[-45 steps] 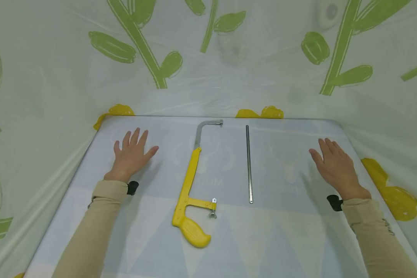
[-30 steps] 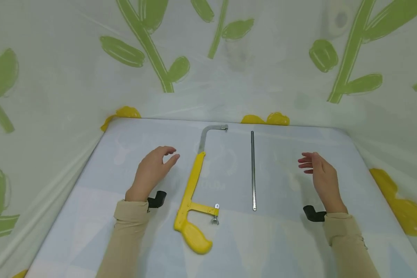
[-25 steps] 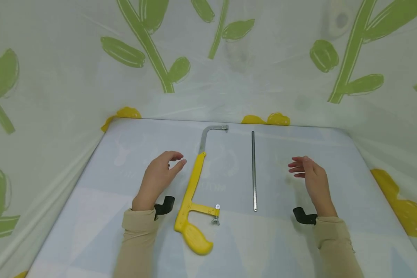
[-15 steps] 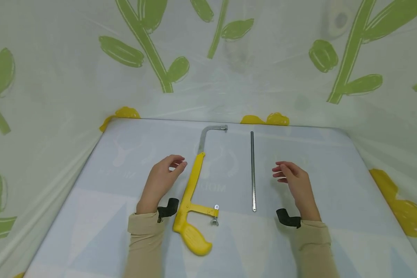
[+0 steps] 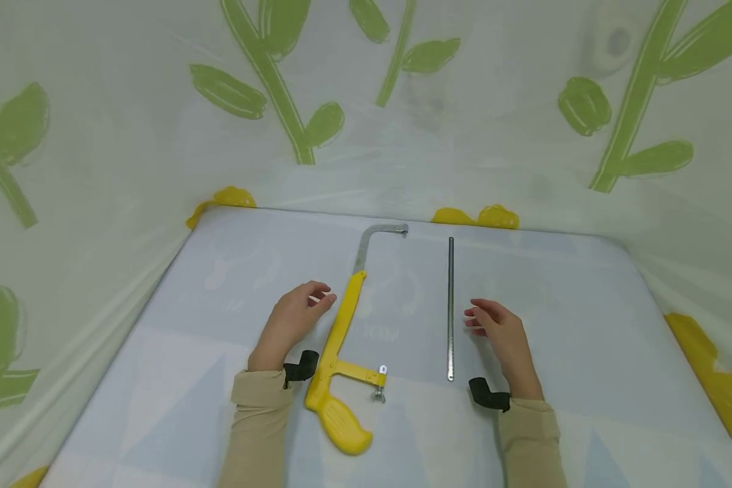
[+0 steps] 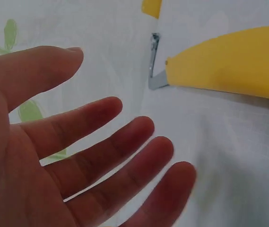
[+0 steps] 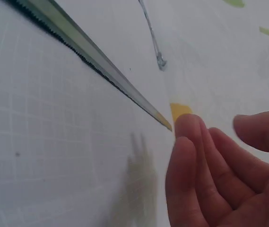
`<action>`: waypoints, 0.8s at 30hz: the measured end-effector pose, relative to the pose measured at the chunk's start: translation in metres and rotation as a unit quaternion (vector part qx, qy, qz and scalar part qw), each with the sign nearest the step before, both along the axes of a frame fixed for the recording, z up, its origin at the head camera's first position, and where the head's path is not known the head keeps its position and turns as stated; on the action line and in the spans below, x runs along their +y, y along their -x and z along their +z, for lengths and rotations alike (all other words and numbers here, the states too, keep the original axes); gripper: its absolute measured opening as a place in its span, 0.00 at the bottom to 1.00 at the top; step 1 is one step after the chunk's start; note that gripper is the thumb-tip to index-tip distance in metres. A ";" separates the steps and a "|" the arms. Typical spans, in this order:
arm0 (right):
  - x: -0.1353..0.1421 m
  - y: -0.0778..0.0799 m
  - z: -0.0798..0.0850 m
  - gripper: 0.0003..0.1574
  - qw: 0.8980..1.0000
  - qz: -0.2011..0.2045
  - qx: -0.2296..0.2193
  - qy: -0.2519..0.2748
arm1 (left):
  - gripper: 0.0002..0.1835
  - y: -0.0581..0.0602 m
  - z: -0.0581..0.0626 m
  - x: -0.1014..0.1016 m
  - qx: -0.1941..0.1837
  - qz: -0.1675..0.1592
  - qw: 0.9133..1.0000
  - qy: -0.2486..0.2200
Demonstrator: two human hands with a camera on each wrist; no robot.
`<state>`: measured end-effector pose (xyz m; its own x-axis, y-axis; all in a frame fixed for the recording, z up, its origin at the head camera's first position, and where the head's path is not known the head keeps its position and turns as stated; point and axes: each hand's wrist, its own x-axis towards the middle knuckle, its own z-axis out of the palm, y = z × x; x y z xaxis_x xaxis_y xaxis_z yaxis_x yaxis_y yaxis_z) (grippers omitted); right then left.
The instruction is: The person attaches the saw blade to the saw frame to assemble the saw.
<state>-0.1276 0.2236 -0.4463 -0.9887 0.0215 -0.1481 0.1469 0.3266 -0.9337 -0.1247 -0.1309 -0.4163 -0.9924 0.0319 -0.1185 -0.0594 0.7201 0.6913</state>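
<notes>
A hacksaw frame [image 5: 344,318] with a yellow body and handle and a grey metal front arm lies on the table. To its right lies a separate hacksaw blade [image 5: 451,308]; its toothed edge shows in the right wrist view. My left hand [image 5: 294,320] hovers just left of the frame, fingers loosely bent and holding nothing. Just right of the blade is my right hand [image 5: 503,339], its fingers relaxed and apart from the metal. A wing nut [image 5: 379,394] sits on the frame's lower bracket.
The pale patterned table [image 5: 598,325] has its far edge against a white curtain [image 5: 494,135] printed with green leaves and yellow shapes. Each wrist bears a black camera mount; the left mount [image 5: 301,366] is close beside the saw frame.
Both hands have lifted from flat, spread positions at the table's sides and moved inward, the left toward the hacksaw frame, the right toward the blade. The view has shifted slightly; both tools lie still.
</notes>
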 end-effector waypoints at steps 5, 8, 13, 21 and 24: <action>-0.006 0.003 -0.006 0.23 0.998 0.026 -0.038 -0.035 | 0.21 0.000 -0.002 0.001 -0.062 -0.026 0.995 0.073; -0.012 0.004 -0.007 0.23 0.992 0.028 -0.048 -0.109 | 0.22 -0.003 -0.005 0.002 -0.090 -0.035 0.990 0.099; -0.021 0.002 -0.001 0.25 0.975 0.047 -0.038 -0.214 | 0.23 -0.005 -0.008 0.005 -0.101 -0.039 0.988 0.110; -0.038 -0.005 0.002 0.22 0.939 0.082 0.005 -0.335 | 0.22 -0.005 -0.007 0.014 -0.109 -0.043 0.989 0.095; -0.043 -0.006 0.000 0.22 0.930 0.077 0.027 -0.359 | 0.22 -0.004 -0.008 0.018 -0.112 -0.046 0.989 0.084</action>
